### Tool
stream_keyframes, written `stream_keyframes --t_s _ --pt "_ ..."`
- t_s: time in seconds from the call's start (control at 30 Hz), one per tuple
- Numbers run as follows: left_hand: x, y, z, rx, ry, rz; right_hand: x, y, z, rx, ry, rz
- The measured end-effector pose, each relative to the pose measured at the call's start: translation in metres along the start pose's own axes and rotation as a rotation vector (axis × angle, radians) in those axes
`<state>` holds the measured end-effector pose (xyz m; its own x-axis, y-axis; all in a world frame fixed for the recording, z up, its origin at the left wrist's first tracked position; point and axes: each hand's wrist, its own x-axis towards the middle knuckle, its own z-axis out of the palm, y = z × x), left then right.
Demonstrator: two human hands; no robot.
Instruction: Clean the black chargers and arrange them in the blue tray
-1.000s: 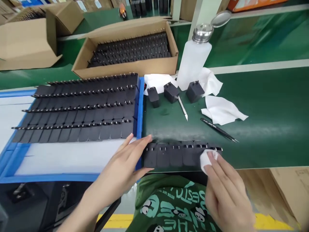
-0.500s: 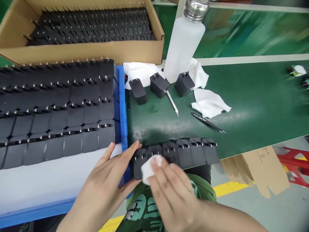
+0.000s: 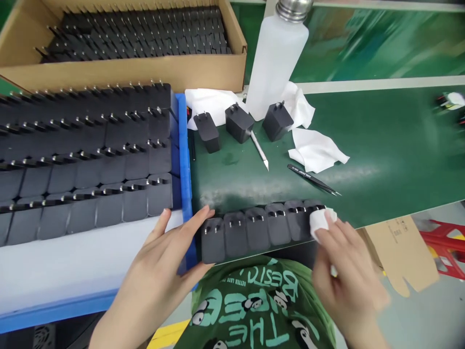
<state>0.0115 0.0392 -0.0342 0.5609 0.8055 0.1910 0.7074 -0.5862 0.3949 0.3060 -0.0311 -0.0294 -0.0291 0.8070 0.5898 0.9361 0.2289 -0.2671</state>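
Several black plug adapters [image 3: 257, 229] stand side by side in a row along the table's front edge, prongs up. My left hand [image 3: 163, 261] is at the row's left end, fingers spread, with thumb and forefinger around the leftmost adapter. My right hand [image 3: 345, 261] holds a folded white cloth [image 3: 320, 223] against the rightmost adapter, covering part of it. Behind the row, three more black adapters [image 3: 239, 123] stand near a craft knife [image 3: 260, 151], and black tweezers [image 3: 313, 180] lie to their right.
A blue tray [image 3: 186, 169] with rows of adapters fills the left. Behind it stands a cardboard box [image 3: 145, 77] of more adapters. A white bottle [image 3: 278, 58] and crumpled white cloths [image 3: 317, 150] are at the back of the green table [image 3: 392, 145].
My right hand has moved the white cloth from the left end of the row to the right end. My left hand has stayed at the leftmost adapter.
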Motion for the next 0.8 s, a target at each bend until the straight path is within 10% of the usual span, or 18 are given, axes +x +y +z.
stream_keyframes --t_s 0.43,0.8 --pt "0.006 0.002 -0.004 0.001 -0.029 0.039 -0.003 -0.081 0.063 0.120 -0.062 -0.198" --pt "0.005 0.003 -0.004 0.004 -0.006 0.030 0.016 -0.069 0.049 0.329 -0.174 -0.408"
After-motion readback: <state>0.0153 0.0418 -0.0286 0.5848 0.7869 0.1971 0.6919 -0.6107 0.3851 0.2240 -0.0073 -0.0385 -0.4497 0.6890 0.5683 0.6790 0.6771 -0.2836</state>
